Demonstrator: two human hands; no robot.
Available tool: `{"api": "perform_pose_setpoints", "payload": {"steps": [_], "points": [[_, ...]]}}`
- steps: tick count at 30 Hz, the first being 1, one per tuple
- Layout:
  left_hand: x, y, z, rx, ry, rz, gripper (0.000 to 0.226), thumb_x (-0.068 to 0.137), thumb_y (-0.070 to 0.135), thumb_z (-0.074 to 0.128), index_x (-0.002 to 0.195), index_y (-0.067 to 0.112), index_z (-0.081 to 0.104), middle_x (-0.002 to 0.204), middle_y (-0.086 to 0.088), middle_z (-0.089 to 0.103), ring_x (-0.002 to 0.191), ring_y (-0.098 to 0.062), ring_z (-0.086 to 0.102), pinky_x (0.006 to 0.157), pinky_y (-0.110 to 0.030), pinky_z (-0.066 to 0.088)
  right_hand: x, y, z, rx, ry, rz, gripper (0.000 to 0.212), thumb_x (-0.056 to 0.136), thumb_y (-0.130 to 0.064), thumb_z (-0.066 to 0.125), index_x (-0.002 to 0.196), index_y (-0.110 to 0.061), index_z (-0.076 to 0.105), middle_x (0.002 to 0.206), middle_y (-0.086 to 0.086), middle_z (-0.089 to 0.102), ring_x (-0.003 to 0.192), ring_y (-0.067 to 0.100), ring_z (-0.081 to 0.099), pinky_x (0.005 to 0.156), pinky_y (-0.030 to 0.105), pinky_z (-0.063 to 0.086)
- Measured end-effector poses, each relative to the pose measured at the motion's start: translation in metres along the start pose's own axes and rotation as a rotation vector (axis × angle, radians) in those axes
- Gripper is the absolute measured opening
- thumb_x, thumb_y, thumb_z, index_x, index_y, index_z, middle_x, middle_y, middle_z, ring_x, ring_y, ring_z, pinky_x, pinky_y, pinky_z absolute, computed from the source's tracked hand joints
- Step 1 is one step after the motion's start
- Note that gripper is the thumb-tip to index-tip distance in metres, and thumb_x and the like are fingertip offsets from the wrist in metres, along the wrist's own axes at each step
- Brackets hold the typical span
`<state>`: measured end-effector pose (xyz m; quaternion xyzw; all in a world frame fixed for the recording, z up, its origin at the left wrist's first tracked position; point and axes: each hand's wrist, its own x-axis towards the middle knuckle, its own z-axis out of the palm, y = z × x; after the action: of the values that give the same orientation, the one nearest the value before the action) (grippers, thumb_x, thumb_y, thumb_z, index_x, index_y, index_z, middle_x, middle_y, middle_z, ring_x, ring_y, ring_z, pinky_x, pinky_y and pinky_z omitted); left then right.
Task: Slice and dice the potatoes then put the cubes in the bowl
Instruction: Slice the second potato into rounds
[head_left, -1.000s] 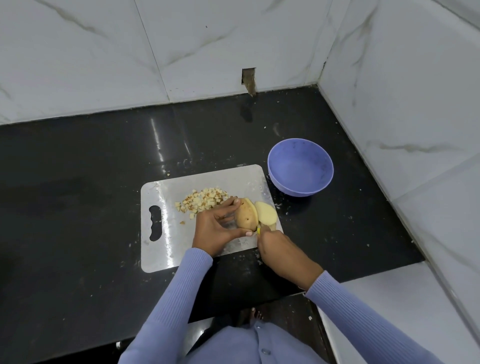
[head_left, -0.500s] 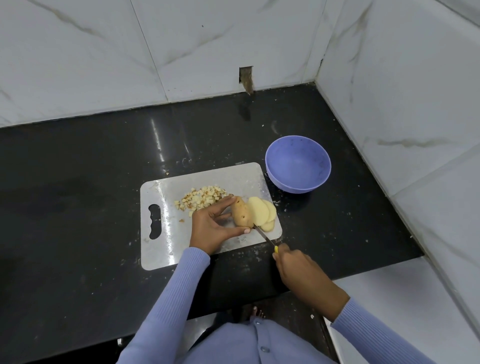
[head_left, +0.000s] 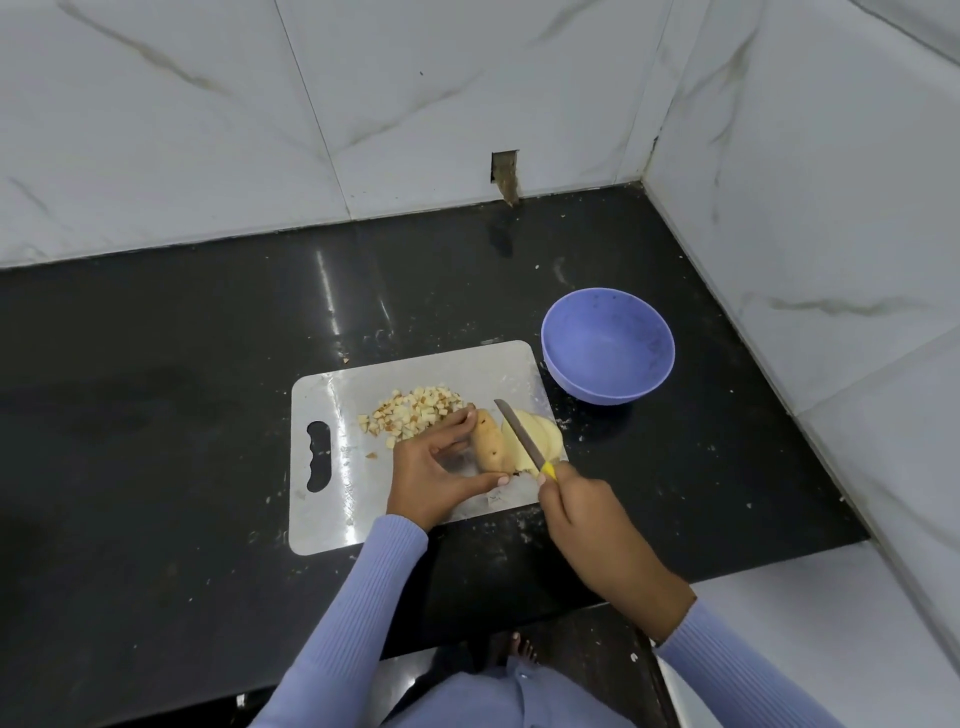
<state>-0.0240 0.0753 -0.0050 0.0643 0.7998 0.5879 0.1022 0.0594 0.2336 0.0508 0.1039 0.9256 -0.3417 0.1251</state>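
Black glossy counter (head_left: 182, 364) with a pale cutting board (head_left: 343, 405) lying flat on it, handle slot at the board's left end. Left hand (head_left: 431, 473) sits on the board, thumb and fingertips curled round the uncut potato (head_left: 487, 439), pinching it at its near and far ends; the potato rests on the board with brown skin facing up. Right hand (head_left: 587, 512) is closed round the yellow handle of the knife (head_left: 519, 434), fingers wrapped tight, blade angled away from the person and up-left. Blade lies across the gap between the potato and the slices (head_left: 545, 439), its tip past the far end of the potato; cannot tell whether the edge touches the potato or hovers just over it. Slices are pale yellow, overlapping flat at the board's right edge, just beside the potato. Heap of small cubes (head_left: 413, 413) sits near the board's middle, left of the potato and touching or nearly touching the left fingertips. Purple bowl (head_left: 608, 345) stands on the counter just off the board's far right corner, nothing visible inside it. White marble-look tiles (head_left: 415, 104) cover the back and right walls, with a small dark notch (head_left: 504, 174) low in the back wall. Lavender ribbed sleeves on both arms. Small white crumbs scattered over the counter round the board.
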Motion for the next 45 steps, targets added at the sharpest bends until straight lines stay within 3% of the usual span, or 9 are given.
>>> {"api": "perform_pose_setpoints", "payload": {"steps": [11,21,28,32,40,45], "points": [[0.003,0.0,0.001,-0.022,-0.006,-0.018,0.082,0.047,0.014,0.094,0.121,0.006,0.061,0.125,0.01,0.055,0.108,0.009,0.054,0.09,-0.015,0.048,0.009,-0.013,0.008,-0.121,-0.03,0.023,0.03,0.103,-0.034,0.027,0.108,-0.012,0.047,0.075,0.0,0.052,0.065,0.011,0.05,0.052,0.022,0.033],[0.006,-0.003,0.0,-0.051,-0.021,-0.028,0.08,0.049,0.007,0.092,0.122,0.006,0.06,0.126,0.007,0.054,0.116,-0.002,0.054,0.09,-0.017,0.049,0.022,-0.034,0.001,-0.212,-0.1,0.039,0.025,0.103,-0.028,0.028,0.101,-0.009,0.044,0.069,-0.004,0.039,0.064,0.013,0.044,0.054,0.028,0.032],[0.006,-0.006,-0.001,-0.057,-0.044,-0.027,0.079,0.046,0.004,0.092,0.119,0.005,0.062,0.125,0.006,0.055,0.113,0.008,0.052,0.087,-0.017,0.05,0.009,-0.033,0.008,-0.281,-0.14,0.097,0.022,0.103,-0.024,0.028,0.111,-0.008,0.042,0.08,0.002,0.047,0.073,0.02,0.048,0.062,0.032,0.036],[0.008,-0.007,-0.002,-0.068,-0.04,-0.04,0.079,0.047,0.006,0.092,0.12,0.005,0.061,0.13,0.001,0.055,0.112,0.006,0.053,0.088,-0.019,0.051,0.022,-0.036,0.007,-0.311,-0.192,0.081,0.022,0.103,-0.022,0.031,0.115,-0.007,0.041,0.072,-0.003,0.041,0.075,0.018,0.048,0.062,0.031,0.036],[0.01,-0.008,-0.006,-0.079,-0.06,-0.052,0.08,0.045,0.006,0.092,0.119,0.005,0.061,0.131,-0.003,0.056,0.11,0.007,0.055,0.087,-0.021,0.052,0.015,-0.033,0.014,-0.365,-0.257,0.122,0.022,0.101,-0.012,0.032,0.122,-0.006,0.035,0.108,0.013,0.057,0.087,0.024,0.052,0.068,0.033,0.035],[0.012,-0.008,-0.004,-0.096,-0.064,-0.059,0.08,0.047,0.004,0.091,0.121,0.003,0.06,0.132,-0.004,0.055,0.108,0.008,0.055,0.085,-0.019,0.051,0.028,-0.038,0.012,-0.333,-0.273,0.156,0.024,0.097,-0.007,0.033,0.121,-0.007,0.036,0.095,0.008,0.05,0.085,0.023,0.049,0.07,0.034,0.037]]}}
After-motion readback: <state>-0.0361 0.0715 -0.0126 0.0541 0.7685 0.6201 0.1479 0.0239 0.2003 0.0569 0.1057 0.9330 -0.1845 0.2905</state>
